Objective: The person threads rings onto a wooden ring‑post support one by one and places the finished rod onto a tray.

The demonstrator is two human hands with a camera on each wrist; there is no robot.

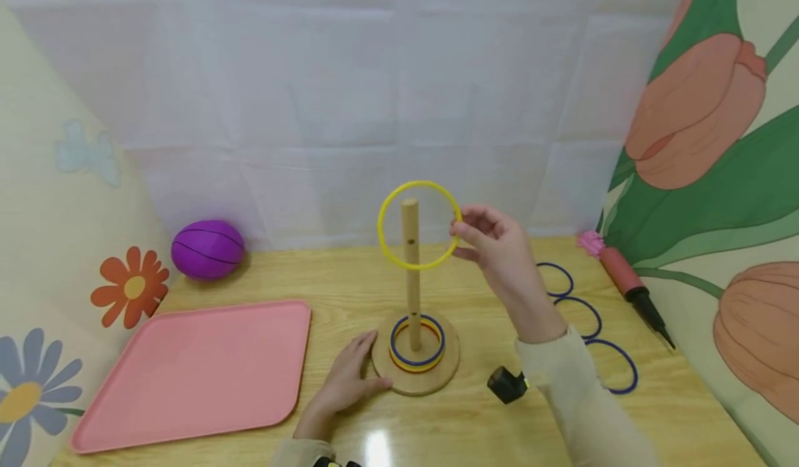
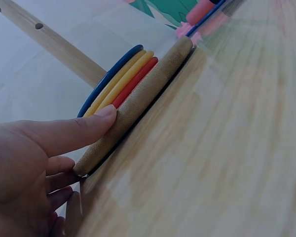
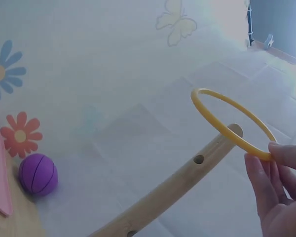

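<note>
A ring-toss stand has an upright wooden post [image 1: 413, 290] on a round base [image 1: 451, 359]. Around the foot of the post lie stacked rings: a blue ring [image 2: 108, 75] on top, yellow rings [image 2: 119, 81] beneath, and a red ring [image 2: 136, 80] lowest. My right hand [image 1: 504, 259] pinches a yellow ring [image 1: 380, 230] by its right side, between thumb and fingertips. In the right wrist view, this tilted ring is level with the post's top, overlapping it. My left hand [image 1: 346, 380] holds the base's left edge, thumb on the rim and fingers at the side.
Blue rings [image 1: 635, 377] lie in a row on the table at right, partly behind my right forearm. Beyond them is a red and black hand pump [image 1: 624, 276]. To the left are a pink tray [image 1: 212, 370] and a purple ball [image 1: 207, 250]. White cloth [image 1: 349, 106] hangs behind.
</note>
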